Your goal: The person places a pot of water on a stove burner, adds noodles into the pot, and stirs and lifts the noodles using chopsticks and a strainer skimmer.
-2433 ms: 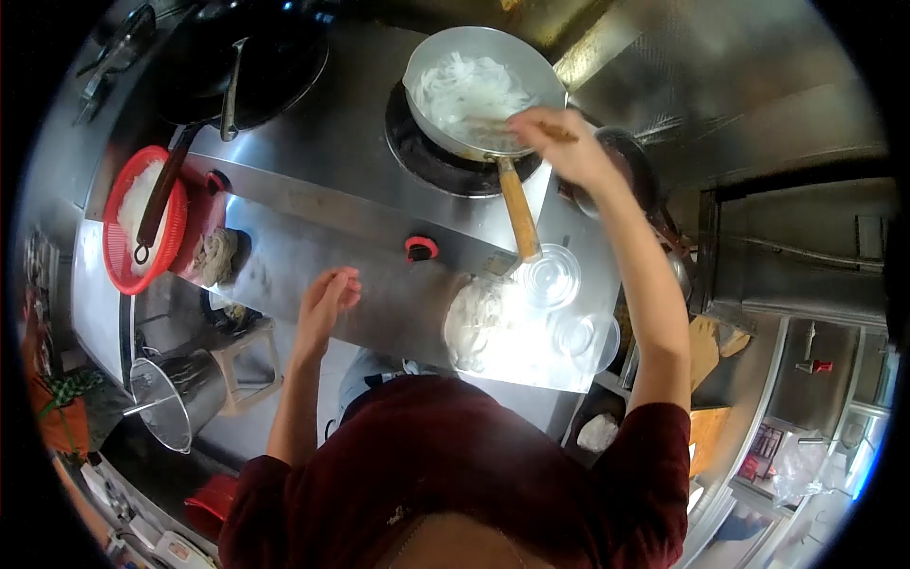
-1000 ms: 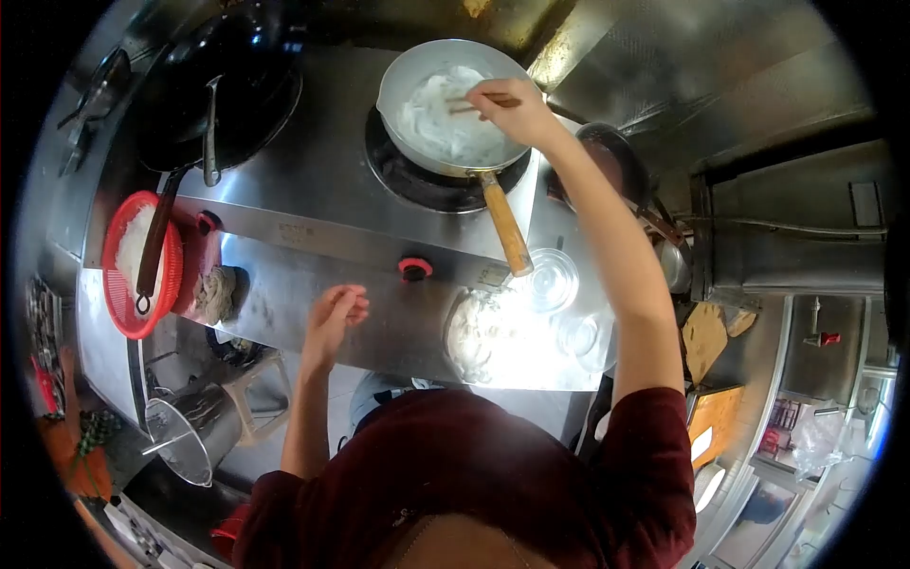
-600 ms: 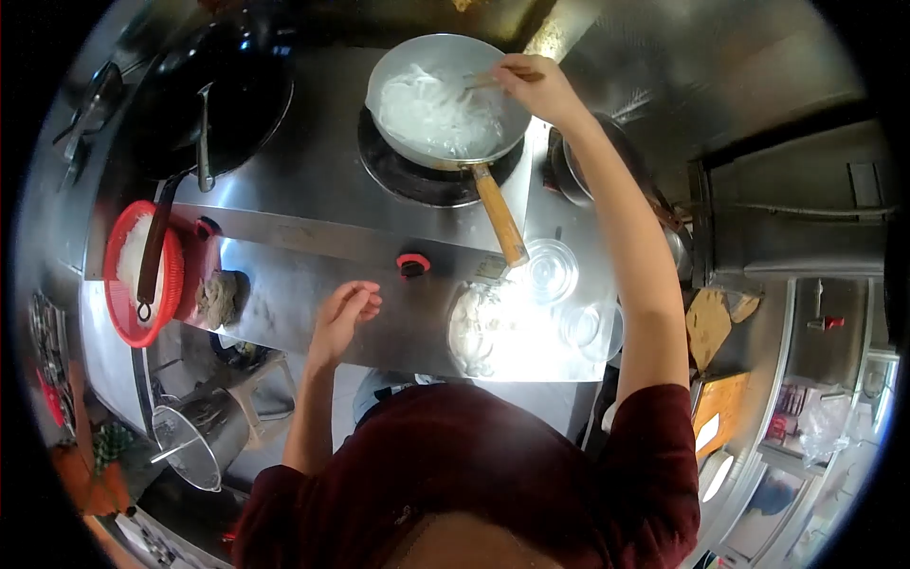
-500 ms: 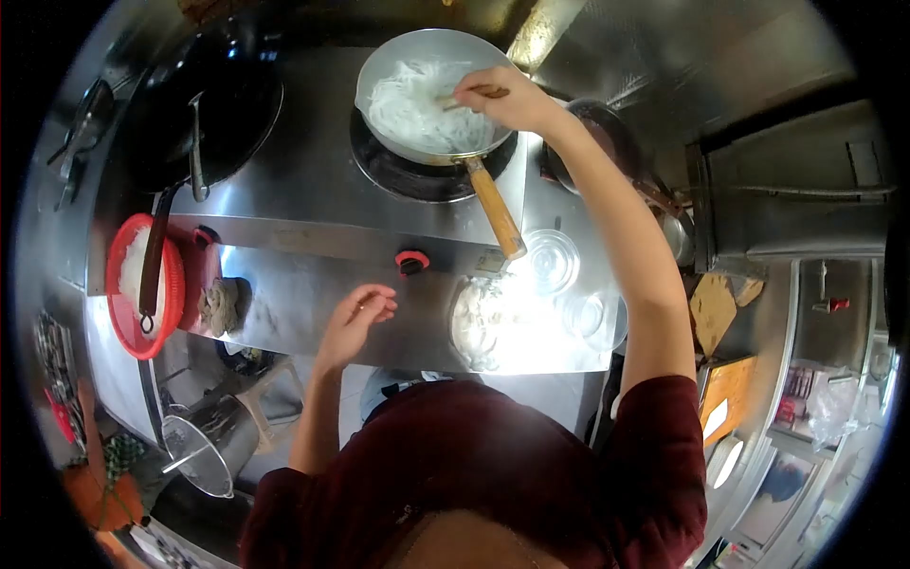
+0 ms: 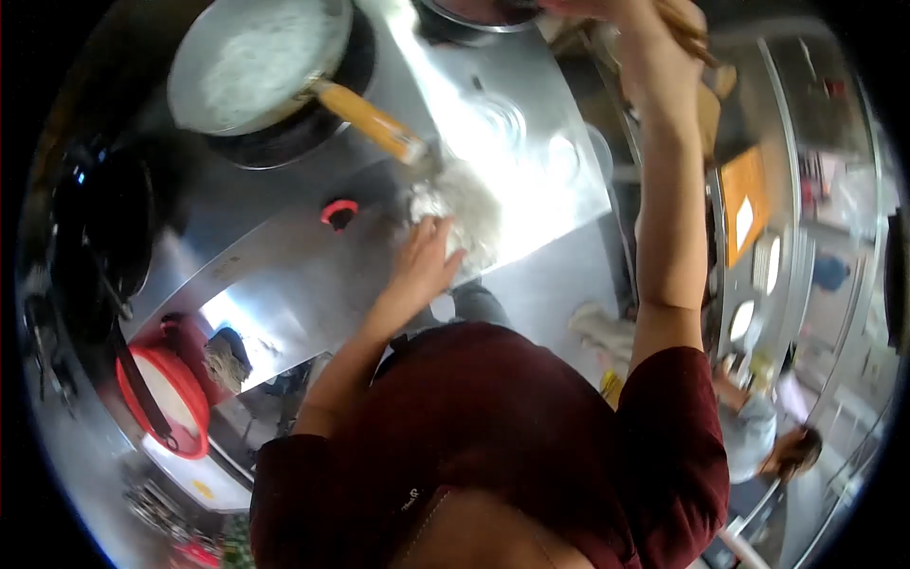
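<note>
Left hand [image 5: 422,264] perhaps touches a whitish bundle [image 5: 481,220]; right hand [image 5: 656,59] holds chopsticks [image 5: 691,36].

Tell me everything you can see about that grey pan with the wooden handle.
The round, light-grey metal-looking pan has sloping sides and a straight, yellow-brown wooden handle joined at the rim. It sits over a round black burner at the upper left, its far rim cut by the picture's edge. The handle points toward the lower right. Inside lies a blurred white mass. Neither the left hand nor the right hand touches it.
</note>
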